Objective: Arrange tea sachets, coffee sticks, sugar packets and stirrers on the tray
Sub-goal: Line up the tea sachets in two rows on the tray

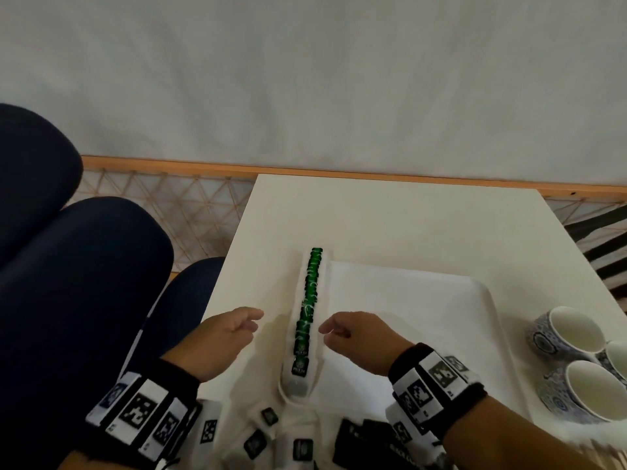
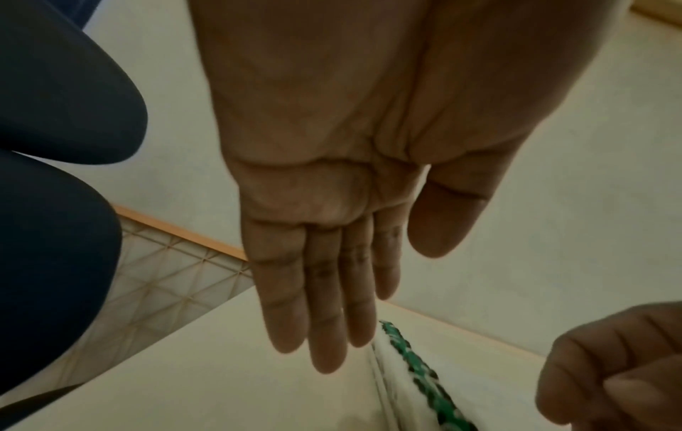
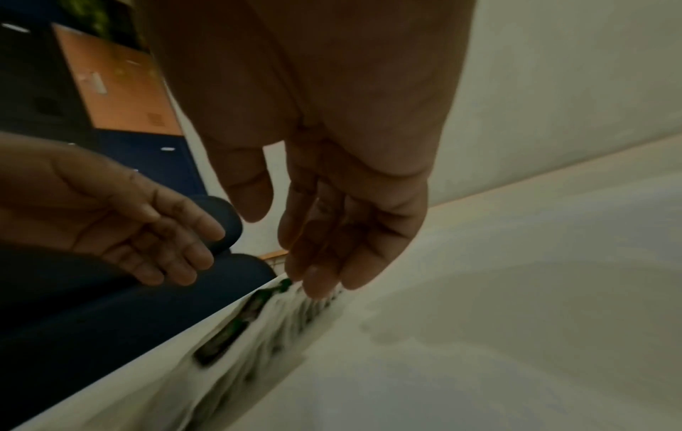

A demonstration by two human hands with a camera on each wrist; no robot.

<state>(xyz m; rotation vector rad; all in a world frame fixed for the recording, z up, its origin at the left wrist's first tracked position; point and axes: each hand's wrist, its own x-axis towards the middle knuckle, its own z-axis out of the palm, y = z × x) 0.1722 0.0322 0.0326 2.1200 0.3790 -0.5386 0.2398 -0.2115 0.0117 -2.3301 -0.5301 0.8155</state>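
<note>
A long row of green-labelled tea sachets (image 1: 307, 307) stands on edge along the left side of the white tray (image 1: 424, 300). My left hand (image 1: 256, 318) hovers just left of the row, fingers straight and empty, as the left wrist view (image 2: 332, 306) confirms. My right hand (image 1: 327, 330) hovers just right of the row over the tray, its fingers loosely bent and holding nothing (image 3: 291, 250). Neither hand touches the sachets (image 2: 417, 367). In the right wrist view the row (image 3: 258, 303) is blurred below the fingertips.
Loose white packets (image 1: 302, 449) and black-wrapped ones (image 1: 359, 439) lie at the near edge of the white table (image 1: 373, 215). Blue-patterned cups (image 1: 570, 334) stand right of the tray. Dark blue cushions (image 1: 68, 266) sit left of the table.
</note>
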